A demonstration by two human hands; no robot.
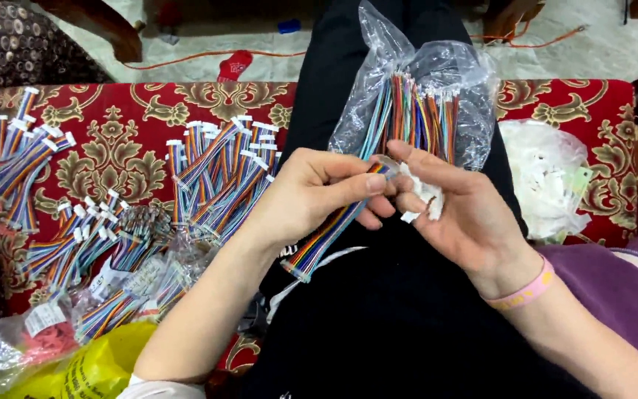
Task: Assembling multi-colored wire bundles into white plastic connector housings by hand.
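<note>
**Ribbon Cable Held at Lap, Connector End Meeting Right Hand**

The person is sitting with legs stretched over a red patterned cushion [112, 159]. The left hand [311, 196] is closed in a pinch, thumb over forefinger, gripping a multicoloured ribbon cable [330, 236] near its upper end. The cable's long axis is running diagonally, from the lower end hanging free over the dark trousers below the left wrist, up and to the right toward the point where both hands are meeting.

The right hand [459, 214] is partly closed, cradling several small white connector housings [424, 193] in the curled fingers, while its thumb and forefinger are pressing toward the cable's upper tip. The tip is lying between the two hands, touching both; the left hand is carrying the cable's weight, the right is nearer to the tip only. Whether a housing is already seated on the tip cannot be told, as the fingers are covering it.

Just behind the hands, a clear plastic bag [407, 81] of further loose cables is resting on the lap, wires upright. To the person's left, finished-looking cables with white plugs [215, 174] are lying in fanned heaps on the cushion. A second bag of white parts [548, 181] is sitting to the right, well apart.
</note>
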